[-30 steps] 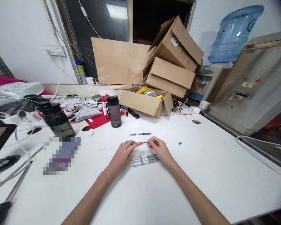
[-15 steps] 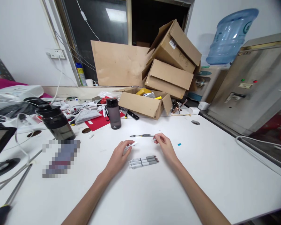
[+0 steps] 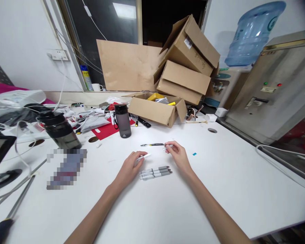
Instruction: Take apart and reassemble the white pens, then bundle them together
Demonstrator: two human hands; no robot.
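Near frame center, white pen barrel (image 3: 145, 156) pinched between thumb and fingers of the left hand (image 3: 128, 166), tip pointing right. Right hand (image 3: 179, 157), right of center, pinches a small white piece (image 3: 164, 148) at its fingertips; piece mostly hidden, exact type unclear. Hands well apart, fingers curled. Just above, dark ballpoint pen (image 3: 146, 145) lies crosswise on the table, right end close to the right fingertips; can't tell if a separate thin dark part overlaps it there, or whether the fingers touch it. Just below, between the hands, 3 grey-and-white pens (image 3: 156, 174) side by side, slightly slanted, grey ends to the right, left ends near the left hand.

White table (image 3: 152, 210) fills lower frame. Small blue tab (image 3: 194, 154) right of right hand. Grey tumbler (image 3: 123, 124) upright, above left hand; black remote control (image 3: 144, 122) beside it. Red sheet (image 3: 100, 133) partly behind tumbler. Left of frame: black-lidded bottle (image 3: 60, 132), pixelated item (image 3: 68, 169) just below it. Lower left corner: screwdriver (image 3: 2, 227).

Upper center: open cardboard box (image 3: 149, 110) holding yellow items; 2 more cardboard boxes (image 3: 185, 79) stacked, tilted, behind. Upper right: blue water jug (image 3: 254, 35) on dispenser, steel cabinet (image 3: 282, 81) alongside.
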